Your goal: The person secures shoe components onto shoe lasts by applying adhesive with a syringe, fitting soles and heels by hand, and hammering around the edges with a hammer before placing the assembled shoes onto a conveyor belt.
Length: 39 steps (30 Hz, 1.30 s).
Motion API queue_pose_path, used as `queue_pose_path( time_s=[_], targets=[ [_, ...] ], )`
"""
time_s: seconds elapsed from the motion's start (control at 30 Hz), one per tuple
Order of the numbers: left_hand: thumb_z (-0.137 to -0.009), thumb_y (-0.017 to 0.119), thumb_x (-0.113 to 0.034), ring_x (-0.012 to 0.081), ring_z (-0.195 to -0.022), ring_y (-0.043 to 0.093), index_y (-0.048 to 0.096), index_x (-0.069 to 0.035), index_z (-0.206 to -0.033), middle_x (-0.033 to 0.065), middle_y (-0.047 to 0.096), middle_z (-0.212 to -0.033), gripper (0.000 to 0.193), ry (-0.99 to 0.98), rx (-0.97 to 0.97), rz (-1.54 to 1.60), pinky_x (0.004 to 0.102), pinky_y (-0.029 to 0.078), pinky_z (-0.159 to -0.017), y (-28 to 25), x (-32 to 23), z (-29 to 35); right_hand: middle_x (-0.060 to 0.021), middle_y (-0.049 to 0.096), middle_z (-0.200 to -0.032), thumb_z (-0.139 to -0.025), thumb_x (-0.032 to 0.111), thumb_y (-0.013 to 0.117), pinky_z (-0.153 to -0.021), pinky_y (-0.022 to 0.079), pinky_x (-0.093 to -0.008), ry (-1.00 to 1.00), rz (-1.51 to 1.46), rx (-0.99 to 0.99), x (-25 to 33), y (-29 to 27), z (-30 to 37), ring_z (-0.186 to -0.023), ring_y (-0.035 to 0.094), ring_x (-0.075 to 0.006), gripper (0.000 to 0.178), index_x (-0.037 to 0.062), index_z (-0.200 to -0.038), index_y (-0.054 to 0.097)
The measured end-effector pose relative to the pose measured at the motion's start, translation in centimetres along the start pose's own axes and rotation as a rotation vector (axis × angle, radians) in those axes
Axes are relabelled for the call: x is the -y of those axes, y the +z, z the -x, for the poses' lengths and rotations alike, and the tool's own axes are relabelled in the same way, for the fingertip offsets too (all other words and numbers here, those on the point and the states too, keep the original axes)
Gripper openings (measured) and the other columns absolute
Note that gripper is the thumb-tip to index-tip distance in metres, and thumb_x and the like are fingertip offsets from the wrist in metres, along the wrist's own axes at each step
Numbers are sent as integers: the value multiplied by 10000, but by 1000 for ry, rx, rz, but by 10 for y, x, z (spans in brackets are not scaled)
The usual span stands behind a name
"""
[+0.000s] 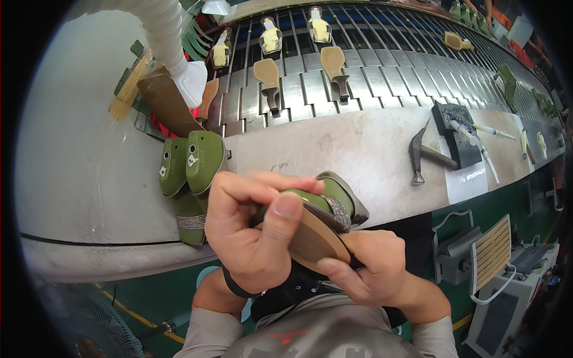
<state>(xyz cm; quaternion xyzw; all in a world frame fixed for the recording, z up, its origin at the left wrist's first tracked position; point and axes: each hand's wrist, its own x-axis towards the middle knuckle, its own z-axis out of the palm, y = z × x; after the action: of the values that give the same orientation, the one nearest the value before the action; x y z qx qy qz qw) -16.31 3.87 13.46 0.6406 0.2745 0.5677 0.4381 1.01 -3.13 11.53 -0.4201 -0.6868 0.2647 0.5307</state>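
Just in front of my body, a shoe sole (313, 241) with a tan face is gripped at its edges by both hands, against a green shoe last (336, 192) with a dark upper and a sparkly band. My left hand (248, 232) is closed round the upper left part, thumb on top. My right hand (373, 265) pinches the lower right edge with thumb and fingers. Part of the last and upper is hidden behind my fingers. To the left, two green shoe lasts (203, 156) stand on the bench edge, another sparkly band (191, 222) below them.
A hammer (416, 156) lies by a dark block (458, 128) with syringes (486, 158) on the right of the bench (322, 143). Beyond runs a slatted conveyor (370, 77) carrying heeled soles (267, 71). A white duct (161, 36) hangs at left; a fan (89, 322) stands below.
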Motion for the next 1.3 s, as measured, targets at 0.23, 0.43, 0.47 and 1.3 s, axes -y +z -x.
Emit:
queue_pose_path(
  time_s=[0.23,0.43,0.47,1.3],
  targets=[
    [-1120,562,-222,306,-1001,755,645,58,-1166,227,734,-1103,295,70,43,-226,402,610,-903,-12,5,-3,-107,589,-654,-929,136,795,-495,477,-407,7,38,83,-10,-7,-10,-532,611,-297,156,15,-910,698],
    [-1049,692,-192,302,-990,755,633,36,-1142,223,737,-1083,253,14,10,-223,418,605,-910,-15,2,-1,-125,558,-634,-957,123,764,-488,456,-405,115,-56,128,-5,-5,-15,-520,598,-306,213,19,-828,631],
    [-1019,738,-184,302,-986,756,631,31,-1136,220,738,-1076,267,28,18,-264,422,605,-912,-14,1,-1,-125,558,-634,-957,123,764,-488,456,-405,119,-58,126,-4,-6,-15,-520,598,-306,213,19,-828,631],
    [-1099,584,-174,156,-934,728,694,71,-1253,99,760,-1075,309,-424,367,325,281,588,-852,52,66,-140,-84,741,-878,-1098,246,640,-616,545,-244,576,-554,-98,-19,-63,-32,-697,677,-100,328,-73,-1112,716]
  ],
)
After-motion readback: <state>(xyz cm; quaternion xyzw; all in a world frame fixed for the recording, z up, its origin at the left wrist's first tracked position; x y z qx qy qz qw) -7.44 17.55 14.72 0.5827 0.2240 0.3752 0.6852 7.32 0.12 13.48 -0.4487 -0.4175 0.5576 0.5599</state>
